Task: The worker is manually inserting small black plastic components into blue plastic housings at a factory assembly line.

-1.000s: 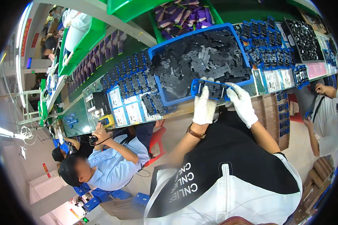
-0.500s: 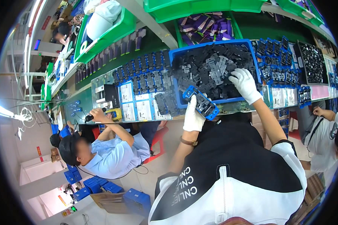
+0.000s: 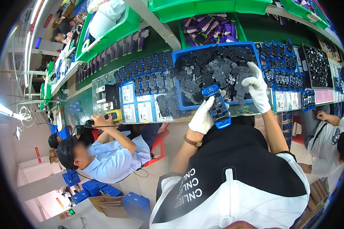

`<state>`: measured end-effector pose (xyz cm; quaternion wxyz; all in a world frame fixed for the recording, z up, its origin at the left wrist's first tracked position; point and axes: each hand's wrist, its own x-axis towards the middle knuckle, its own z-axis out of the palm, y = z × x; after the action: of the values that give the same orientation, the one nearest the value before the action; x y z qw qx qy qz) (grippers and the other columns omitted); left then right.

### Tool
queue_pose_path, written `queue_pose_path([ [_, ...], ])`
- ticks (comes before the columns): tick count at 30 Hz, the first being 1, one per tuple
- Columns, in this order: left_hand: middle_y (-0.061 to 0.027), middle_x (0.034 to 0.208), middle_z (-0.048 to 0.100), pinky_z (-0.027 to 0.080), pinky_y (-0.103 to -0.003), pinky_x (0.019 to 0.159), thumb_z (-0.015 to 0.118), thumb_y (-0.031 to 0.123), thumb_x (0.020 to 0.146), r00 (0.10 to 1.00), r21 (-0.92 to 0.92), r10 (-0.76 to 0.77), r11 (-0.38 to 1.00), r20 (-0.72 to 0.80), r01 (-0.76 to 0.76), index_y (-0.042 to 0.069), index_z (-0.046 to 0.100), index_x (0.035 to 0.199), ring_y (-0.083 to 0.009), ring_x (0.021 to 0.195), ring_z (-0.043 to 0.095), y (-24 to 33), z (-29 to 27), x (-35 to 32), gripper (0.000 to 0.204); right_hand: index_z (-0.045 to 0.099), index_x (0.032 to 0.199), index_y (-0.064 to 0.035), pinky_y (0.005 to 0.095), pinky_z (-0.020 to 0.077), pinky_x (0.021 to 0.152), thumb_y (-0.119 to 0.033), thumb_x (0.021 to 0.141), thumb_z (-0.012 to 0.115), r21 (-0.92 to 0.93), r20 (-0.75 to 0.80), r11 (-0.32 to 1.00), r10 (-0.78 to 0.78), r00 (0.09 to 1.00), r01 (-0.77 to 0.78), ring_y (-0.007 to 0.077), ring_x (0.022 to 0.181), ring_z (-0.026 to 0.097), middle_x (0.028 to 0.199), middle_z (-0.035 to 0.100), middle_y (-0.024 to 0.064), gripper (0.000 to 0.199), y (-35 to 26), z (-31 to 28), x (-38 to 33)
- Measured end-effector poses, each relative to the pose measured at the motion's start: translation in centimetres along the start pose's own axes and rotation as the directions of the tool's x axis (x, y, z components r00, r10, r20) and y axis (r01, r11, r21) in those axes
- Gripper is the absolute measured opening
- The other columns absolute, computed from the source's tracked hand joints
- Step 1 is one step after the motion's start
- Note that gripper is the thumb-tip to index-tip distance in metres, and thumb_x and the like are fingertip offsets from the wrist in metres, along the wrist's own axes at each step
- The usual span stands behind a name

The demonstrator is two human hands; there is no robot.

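Note:
My gloved left hand point(image 3: 203, 117) is closed around a blue-and-black toy car body point(image 3: 219, 108), in front of the near rim of a blue bin point(image 3: 258, 57). The car body's dark, detailed side faces up and its long axis runs nearly away from me. At the bin's right side, my gloved right hand point(image 3: 259, 91) has its fingers curled at the edge of a flat dark plastic chassis plate point(image 3: 240, 84) and appears to pinch it. Loose black chassis plates point(image 3: 202, 63) fill the bin in a heap.
Rows of blue-and-black car bodies point(image 3: 143, 68) stand left of the bin, and more point(image 3: 281, 57) on the right. A black tray point(image 3: 318, 65) holds small dark parts. Green bins point(image 3: 210, 5) sit on the shelf above. A co-worker point(image 3: 107, 156) sits at the left.
My left hand has shifted right, turning the car body to point more away from me. My right hand has moved slightly right, and a chassis plate now shows at its fingers.

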<state>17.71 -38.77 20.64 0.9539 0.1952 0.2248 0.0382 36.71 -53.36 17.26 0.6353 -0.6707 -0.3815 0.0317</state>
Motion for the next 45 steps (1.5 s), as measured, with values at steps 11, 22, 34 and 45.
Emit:
queue_pose_path([
  [11,-0.0157,0.100,0.064,0.056,-0.045,0.076,0.057,0.037,0.090,0.951,0.142,-0.231,0.969,0.206,0.204,0.011,0.040,0.136,-0.0284,0.087,0.066,0.5,1.2,-1.2,0.056,0.066,0.074,-0.0061,0.0433,0.0256,0.107,-0.043,0.084,0.059,0.329,0.609,0.911,-0.004,0.793,-0.248,0.0283,0.129,0.035,0.131,0.046,0.0187,0.038,-4.7,-0.8,-1.0],
  [22,-0.0119,0.107,0.062,0.053,-0.044,0.085,0.056,0.033,0.092,0.997,-0.088,0.058,0.994,-0.057,-0.063,0.012,0.047,0.125,-0.0243,0.099,0.062,-5.4,-2.0,-3.0,0.039,0.053,0.117,-0.0114,0.0391,0.0506,0.079,-0.011,0.063,0.076,-0.467,0.327,0.862,-0.039,0.944,0.197,0.0349,0.094,0.060,0.111,0.058,0.0157,0.059,-8.2,1.0,-7.7],
  [34,-0.0112,0.116,0.059,0.051,-0.048,0.085,0.045,0.061,0.087,0.976,-0.191,0.205,0.958,-0.069,-0.215,0.010,0.048,0.124,-0.0287,0.102,0.059,-7.4,-0.5,-2.6,0.063,0.061,0.110,-0.0051,0.0368,0.0491,0.081,-0.018,0.076,0.069,-0.479,-0.111,0.874,0.032,0.993,-0.082,0.0329,0.097,0.060,0.112,0.060,0.0142,0.037,-9.3,1.0,-9.2],
  [45,-0.0057,0.130,0.049,0.039,-0.038,0.102,0.032,0.077,0.079,0.941,0.061,0.334,0.942,-0.060,-0.331,0.013,0.041,0.135,-0.0228,0.118,0.049,-7.1,0.9,-0.6,0.085,0.060,0.113,-0.0094,0.0415,0.0505,0.081,-0.014,0.062,0.078,-0.564,0.084,0.798,-0.200,0.976,0.212,0.0355,0.098,0.058,0.105,0.057,0.0126,0.054,-11.7,4.3,-7.9],
])
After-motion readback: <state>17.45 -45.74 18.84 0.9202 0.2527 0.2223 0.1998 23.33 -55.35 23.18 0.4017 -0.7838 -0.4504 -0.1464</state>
